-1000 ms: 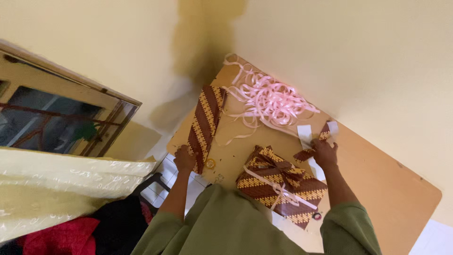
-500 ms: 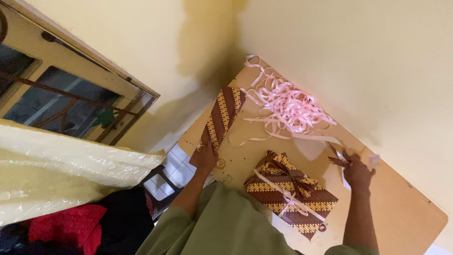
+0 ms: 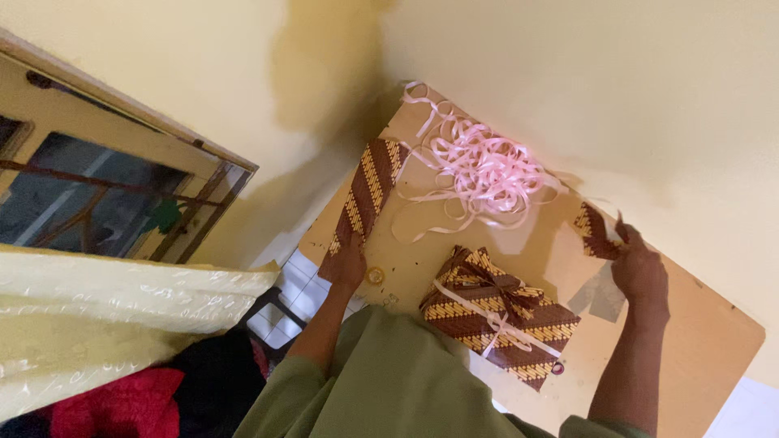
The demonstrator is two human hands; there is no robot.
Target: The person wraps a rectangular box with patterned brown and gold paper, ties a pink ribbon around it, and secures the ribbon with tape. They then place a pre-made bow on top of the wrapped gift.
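Wrapping-paper scrap [image 3: 591, 230] in right hand [image 3: 641, 272] near table edge [image 3: 714, 296]

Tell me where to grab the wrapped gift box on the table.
Grip the gift box across its two long side faces, coming from above. It lies flat, and a ribbon and bow cross the top, so fingers should straddle them. Both hands are elsewhere: left hand, right hand.

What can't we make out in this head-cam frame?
- Left hand: rests on the end of the patterned paper roll; its fingers are too small to read.
- Right hand: holds a paper scrap; the scrap's far side is hidden.
- Small round thing on the table: too small to identify.
- Gift box: near side hidden by the sleeve.
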